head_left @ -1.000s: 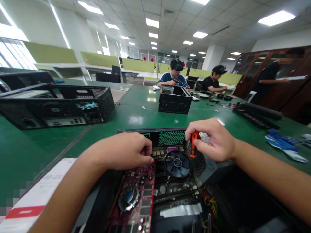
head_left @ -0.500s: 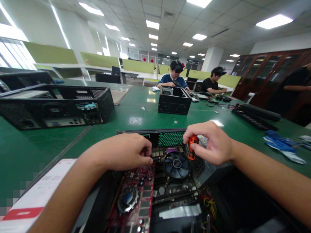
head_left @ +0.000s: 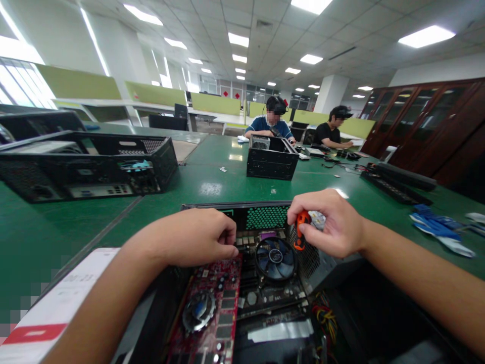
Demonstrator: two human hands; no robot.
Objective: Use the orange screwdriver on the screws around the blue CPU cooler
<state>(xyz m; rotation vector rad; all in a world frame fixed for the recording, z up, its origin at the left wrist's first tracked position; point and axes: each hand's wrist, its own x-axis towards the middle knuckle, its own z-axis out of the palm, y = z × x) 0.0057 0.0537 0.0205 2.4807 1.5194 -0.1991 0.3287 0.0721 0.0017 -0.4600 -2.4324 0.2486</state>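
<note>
My right hand [head_left: 329, 225] is closed round an orange screwdriver [head_left: 302, 230], held above the power supply side of an open computer case [head_left: 212, 206]. My left hand [head_left: 199, 236] hovers low at the far end of a red graphics card [head_left: 212, 303]; its fingers are curled together, and what they grip, if anything, is hidden. The card, with its round fan, lies along the left part of the case. Beside it, a round black CPU cooler [head_left: 276, 257] sits on the motherboard. Yellow and red cables [head_left: 326, 321] bunch near the power supply [head_left: 326, 273].
Another open case [head_left: 151, 177] stands at the left on the green table [head_left: 204, 169], and a smaller one [head_left: 272, 164] ahead. Blue-and-white gloves [head_left: 439, 227] lie at the right near black panels [head_left: 397, 182]. Two people [head_left: 270, 121] work across the table. White paper [head_left: 68, 298] lies at left.
My right hand and the screwdriver have shifted very slightly to the right. My left hand stays put. A person at the far right has gone out of view.
</note>
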